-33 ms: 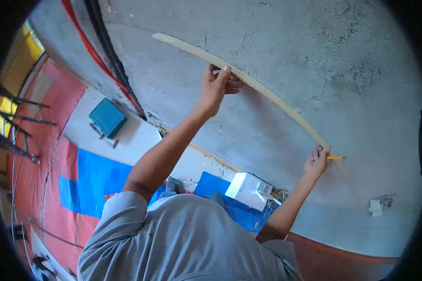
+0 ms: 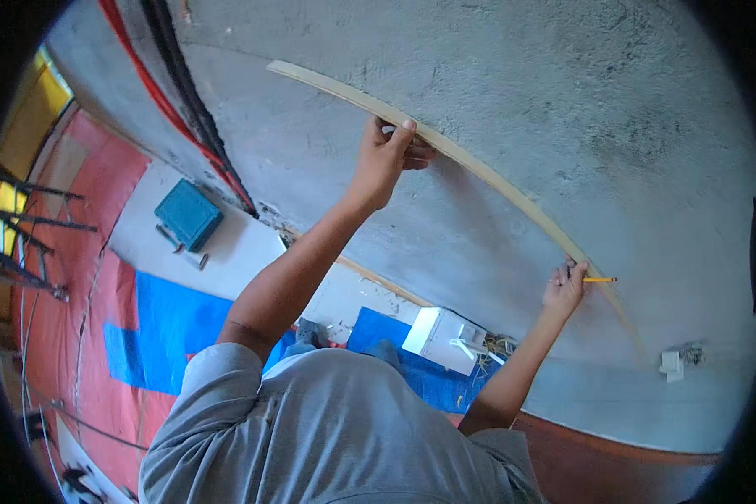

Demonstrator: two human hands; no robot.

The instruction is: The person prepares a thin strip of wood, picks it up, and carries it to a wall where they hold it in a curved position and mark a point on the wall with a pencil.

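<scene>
A long, thin, pale strip (image 2: pixel 496 179), seemingly wood, lies against the rough grey wall (image 2: pixel 496 59), curved by the lens. My left hand (image 2: pixel 386 155) pinches its lower edge left of the middle, the thumb on its face and the fingers bent beneath. Farther right and lower, my right hand (image 2: pixel 566 287) is closed at the strip's edge. From that hand a yellow pencil (image 2: pixel 601 280) sticks out to the right, crossing the strip. The fingertips of the right hand are partly hidden. Beyond the pencil, the strip's right end fades against the wall.
Red and black conduits (image 2: pixel 172 105) run along the wall at left. A teal case (image 2: pixel 189 214) lies on the pale floor, near blue sheeting (image 2: pixel 164 323) and red sheeting (image 2: pixel 101 336). By my feet stands a white box (image 2: pixel 442 340); a small white wall fitting (image 2: pixel 672 366) is at right.
The wall and floor have shifted slightly left in the view. More of the strip's right end shows beyond my right hand. Both hands keep nearly the same pose.
</scene>
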